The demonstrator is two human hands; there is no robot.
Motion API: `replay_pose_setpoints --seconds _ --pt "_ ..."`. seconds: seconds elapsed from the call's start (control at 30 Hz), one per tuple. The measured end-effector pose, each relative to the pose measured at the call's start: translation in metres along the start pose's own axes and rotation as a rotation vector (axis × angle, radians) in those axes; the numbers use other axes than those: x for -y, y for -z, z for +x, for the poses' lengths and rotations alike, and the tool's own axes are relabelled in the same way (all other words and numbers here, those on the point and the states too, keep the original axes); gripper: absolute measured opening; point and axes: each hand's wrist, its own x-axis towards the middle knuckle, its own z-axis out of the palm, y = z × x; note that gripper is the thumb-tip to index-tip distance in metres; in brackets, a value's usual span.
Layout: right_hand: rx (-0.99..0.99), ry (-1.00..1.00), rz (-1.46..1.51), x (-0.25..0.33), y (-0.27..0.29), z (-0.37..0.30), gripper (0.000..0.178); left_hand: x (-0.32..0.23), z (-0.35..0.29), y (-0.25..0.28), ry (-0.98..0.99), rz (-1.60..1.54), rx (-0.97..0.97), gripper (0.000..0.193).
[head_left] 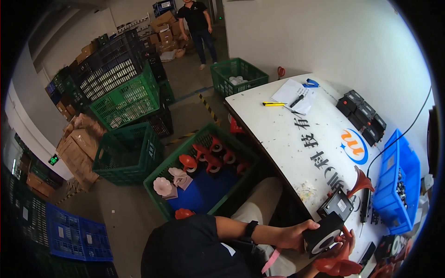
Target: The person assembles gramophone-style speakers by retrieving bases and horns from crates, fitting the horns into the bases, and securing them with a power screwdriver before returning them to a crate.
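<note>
Box point(321, 226), black with a white ring, sits between both hands at the white table's point(273, 134) edge. The left hand point(292, 236) presses its thumb on top; the right hand point(342, 244) curls its fingers beside a red horn point(340, 267), their exact pinch unclear. Probably light, stiff, smooth: grip its sides, sparing the ring. Beyond stands a horned black unit point(337, 206).

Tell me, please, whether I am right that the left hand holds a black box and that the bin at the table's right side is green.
Not quite: the bin at the table's right side is blue, not green, as the head view shows. The left hand does hold a black box.
</note>
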Motion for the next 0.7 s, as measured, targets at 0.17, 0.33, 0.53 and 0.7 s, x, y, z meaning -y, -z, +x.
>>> replay_pose_setpoints --seconds 0.17,0.33,0.53,0.7 --pt "0.039 -0.11 -0.16 -0.009 0.045 -0.025 0.056 -0.01 -0.001 -0.015 0.263 -0.041 0.099 0.07" --pt "-0.222 -0.626 0.742 0.08 0.136 -0.054 0.076 -0.006 0.015 0.005 0.55 0.162 -0.06 0.055" --pt "-0.111 -0.74 0.302 0.117 0.207 -0.138 0.044 0.061 0.078 -0.019 0.96 0.115 0.196 0.077" --pt "-0.628 -0.956 0.262 0.146 0.242 -0.289 0.041 0.161 0.098 -0.038 1.099 0.587 0.271 0.075"
